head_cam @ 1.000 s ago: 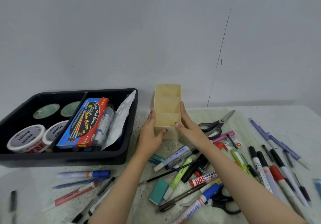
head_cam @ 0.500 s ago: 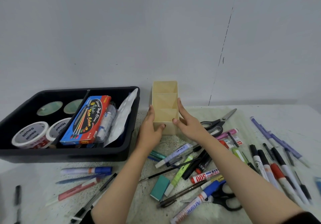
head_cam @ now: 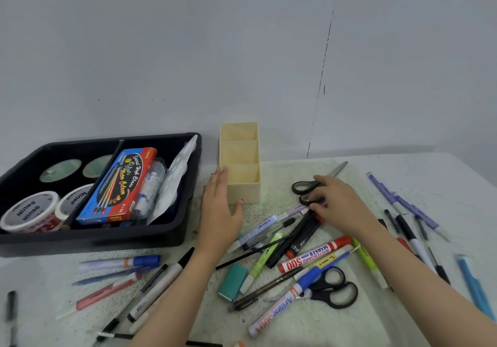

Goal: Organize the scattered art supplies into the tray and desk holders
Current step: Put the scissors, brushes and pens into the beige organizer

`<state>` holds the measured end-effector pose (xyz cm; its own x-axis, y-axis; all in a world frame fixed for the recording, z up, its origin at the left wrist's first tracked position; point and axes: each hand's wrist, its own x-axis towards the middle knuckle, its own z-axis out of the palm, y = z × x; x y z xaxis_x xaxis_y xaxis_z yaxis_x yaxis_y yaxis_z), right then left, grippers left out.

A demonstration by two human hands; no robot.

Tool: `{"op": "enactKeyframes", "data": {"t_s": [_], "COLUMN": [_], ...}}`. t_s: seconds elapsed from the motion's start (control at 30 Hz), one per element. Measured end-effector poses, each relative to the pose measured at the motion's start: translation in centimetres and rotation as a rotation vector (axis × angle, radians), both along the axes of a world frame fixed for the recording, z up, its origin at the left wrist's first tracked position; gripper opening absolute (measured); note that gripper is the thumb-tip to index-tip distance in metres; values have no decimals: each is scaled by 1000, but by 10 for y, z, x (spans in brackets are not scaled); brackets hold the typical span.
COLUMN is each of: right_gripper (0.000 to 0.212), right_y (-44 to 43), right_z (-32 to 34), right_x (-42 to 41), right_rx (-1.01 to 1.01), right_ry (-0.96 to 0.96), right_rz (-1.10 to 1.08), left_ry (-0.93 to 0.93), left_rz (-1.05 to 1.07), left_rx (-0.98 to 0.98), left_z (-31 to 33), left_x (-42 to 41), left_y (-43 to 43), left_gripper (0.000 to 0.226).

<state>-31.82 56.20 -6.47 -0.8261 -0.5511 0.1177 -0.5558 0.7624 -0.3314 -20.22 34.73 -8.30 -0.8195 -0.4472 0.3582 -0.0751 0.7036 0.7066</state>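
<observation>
Cream plastic three-slot holder (head_cam: 243,192) stood empty, markers (head_cam: 312,258) unsorted; left hand (head_cam: 219,212) lay flat against it; right hand (head_cam: 338,204) reached black-handled scissors (head_cam: 304,186), grip unclear.

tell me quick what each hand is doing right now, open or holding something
left hand: open, straight fingers against the side of the cream holder.
right hand: fingers curled at the handles of the scissors; whether it grips cannot be told.

The right grip (head_cam: 341,206) covers part of the handles of the upper scissors (head_cam: 338,168); whether it holds them is unclear. At the right edge a blue pen (head_cam: 473,286) is blurred and cut off.
</observation>
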Motion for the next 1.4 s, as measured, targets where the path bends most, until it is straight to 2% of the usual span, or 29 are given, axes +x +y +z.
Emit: {"op": "enactKeyframes", "data": {"t_s": [0.23,0.37,0.43,0.57,0.67,0.73,0.83,0.97,1.1,1.23,1.3,1.4], "right_gripper": [14,11,10,13,17,18,22,20,17,15,12,15], "right_y": [0,4,6,9,9,9,8,0,1,20,35,52], "right_z": [2,15,31,68,90,101,109,109,104,80,59,25], "right_x": [-7,-11,-7,5,20,31,45,55,52,51,57,71], "right_rx": [-20,-278,-471,-782,-1074,-1134,-1097,-1006,-864,-690,-469,41], "right_ry": [-10,-56,-77,1,-243,-412,-543,-574,-354,-154,-104,-148], "right_rz": [19,8,-3,-38,20,70,129,203,254,150,138,98], "left_ry": [97,110,125,136,59,-63,-266,-397,-421,-335,-296,-276], "left_rz": [-66,-126,-164,-268,-377,-501,-703,-970,-1000,-944,-896,-817], "left_rx": [-57,47,182,446,475,500,591,903,1095,1177,1243,1316], "left_z": [17,29,35,49,61,67,72,65,60,56,54,48], "left_x": [5,7,8,1,-3,-7,-8,2,12,22,26,32], "left_y": [18,29,36,50,59,60,63,75,82,72,65,57], "left_gripper": [62,59,59,54,61,72,70,47,39,39,39,38]}}
